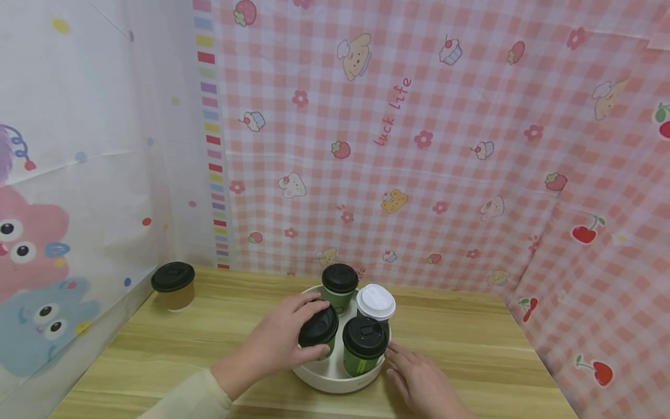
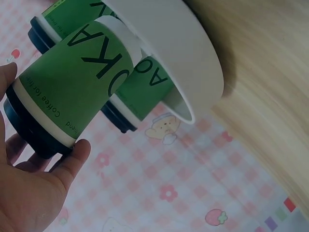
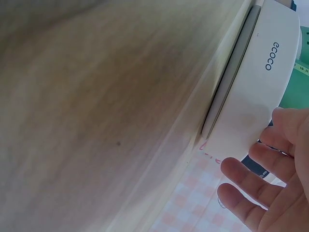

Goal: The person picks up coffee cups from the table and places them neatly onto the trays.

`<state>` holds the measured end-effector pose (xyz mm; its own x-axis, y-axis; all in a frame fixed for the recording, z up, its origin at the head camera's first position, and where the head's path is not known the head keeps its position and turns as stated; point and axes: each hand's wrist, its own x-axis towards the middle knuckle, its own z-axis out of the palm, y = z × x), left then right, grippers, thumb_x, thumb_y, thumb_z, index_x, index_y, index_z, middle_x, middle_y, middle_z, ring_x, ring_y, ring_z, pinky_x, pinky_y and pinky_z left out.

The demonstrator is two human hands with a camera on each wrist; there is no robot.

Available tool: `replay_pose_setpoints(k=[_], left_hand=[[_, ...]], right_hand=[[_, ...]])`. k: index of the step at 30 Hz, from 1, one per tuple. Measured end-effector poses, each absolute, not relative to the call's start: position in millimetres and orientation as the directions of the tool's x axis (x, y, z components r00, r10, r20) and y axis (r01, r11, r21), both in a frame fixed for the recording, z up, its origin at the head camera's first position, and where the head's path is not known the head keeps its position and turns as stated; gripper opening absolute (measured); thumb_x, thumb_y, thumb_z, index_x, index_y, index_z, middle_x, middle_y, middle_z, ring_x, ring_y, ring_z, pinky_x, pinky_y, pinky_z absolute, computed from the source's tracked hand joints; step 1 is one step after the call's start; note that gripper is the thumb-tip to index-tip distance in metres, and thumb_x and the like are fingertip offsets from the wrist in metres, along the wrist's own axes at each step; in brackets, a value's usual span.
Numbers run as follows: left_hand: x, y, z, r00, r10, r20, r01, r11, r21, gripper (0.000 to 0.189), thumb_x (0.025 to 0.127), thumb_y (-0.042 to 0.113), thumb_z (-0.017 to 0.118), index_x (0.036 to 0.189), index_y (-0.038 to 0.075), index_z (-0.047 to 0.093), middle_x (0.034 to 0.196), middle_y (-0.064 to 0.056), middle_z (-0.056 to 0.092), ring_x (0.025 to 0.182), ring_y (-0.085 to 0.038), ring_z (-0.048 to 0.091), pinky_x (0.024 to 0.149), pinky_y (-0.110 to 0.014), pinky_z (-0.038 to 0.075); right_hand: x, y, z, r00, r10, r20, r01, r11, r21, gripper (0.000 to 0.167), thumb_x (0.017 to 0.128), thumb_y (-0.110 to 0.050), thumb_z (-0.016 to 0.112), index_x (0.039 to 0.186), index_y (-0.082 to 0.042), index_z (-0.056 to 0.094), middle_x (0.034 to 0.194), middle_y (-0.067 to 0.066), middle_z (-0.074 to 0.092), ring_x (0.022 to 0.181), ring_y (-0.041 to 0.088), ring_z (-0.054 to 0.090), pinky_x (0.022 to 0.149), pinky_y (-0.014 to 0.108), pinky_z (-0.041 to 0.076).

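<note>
In the head view my left hand point(image 1: 274, 334) grips a green paper coffee cup by its black lid point(image 1: 319, 326). In the left wrist view thumb and fingers curl round the lid of this green cup point(image 2: 79, 72), whose base overlaps the tray's rim. A round white tray point(image 1: 330, 384) also carries a green cup with a black lid point(image 1: 361, 361) at front right, another green cup point(image 1: 340, 282) at the back and a white-lidded cup point(image 1: 376, 302). My right hand point(image 1: 421, 378) lies beside the tray, fingers fairly straight and fingertips right at its wall point(image 3: 251, 96).
A brown paper cup with a black lid point(image 1: 174, 288) stands at the far left of the wooden table point(image 1: 241, 302). Pink checked cloth point(image 1: 419, 174) hangs behind and to the right, and a white cartoon-printed sheet point(image 1: 104, 233) hangs on the left.
</note>
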<state>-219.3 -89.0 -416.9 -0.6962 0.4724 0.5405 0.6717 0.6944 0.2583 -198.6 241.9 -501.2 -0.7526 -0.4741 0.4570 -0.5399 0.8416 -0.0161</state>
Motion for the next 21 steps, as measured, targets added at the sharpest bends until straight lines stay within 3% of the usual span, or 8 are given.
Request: replay_pose_setpoints(k=[12,21], left_hand=[[-220,-85,-426,-0.717,0.493,0.493,0.668,0.688,0.284,0.068,0.083,0.039,0.092,0.141,0.015,0.066,0.147,-0.009,0.063,0.130,-0.033,0.065,0.102,-0.052,0.060],[-221,-84,-432,-0.733,0.497,0.464,0.658,0.689,0.302,0.068,0.084,0.041,0.091,0.142,0.015,0.066,0.150,-0.011,0.062,0.135,-0.035,0.063,0.108,-0.057,0.056]], right_hand=[[-199,242,-501,-0.764,-0.478,0.433,-0.544,0.838,-0.034,0.034,0.098,-0.020,0.076,0.131,-0.011,0.075,0.140,0.007,0.073,0.115,0.023,0.076,0.098,0.046,0.061],[-198,242,-500,-0.757,-0.483,0.439,-0.547,0.837,-0.022,0.034,0.097,-0.020,0.076,0.131,-0.011,0.075,0.139,0.008,0.074,0.115,0.024,0.076,0.096,0.047,0.061]])
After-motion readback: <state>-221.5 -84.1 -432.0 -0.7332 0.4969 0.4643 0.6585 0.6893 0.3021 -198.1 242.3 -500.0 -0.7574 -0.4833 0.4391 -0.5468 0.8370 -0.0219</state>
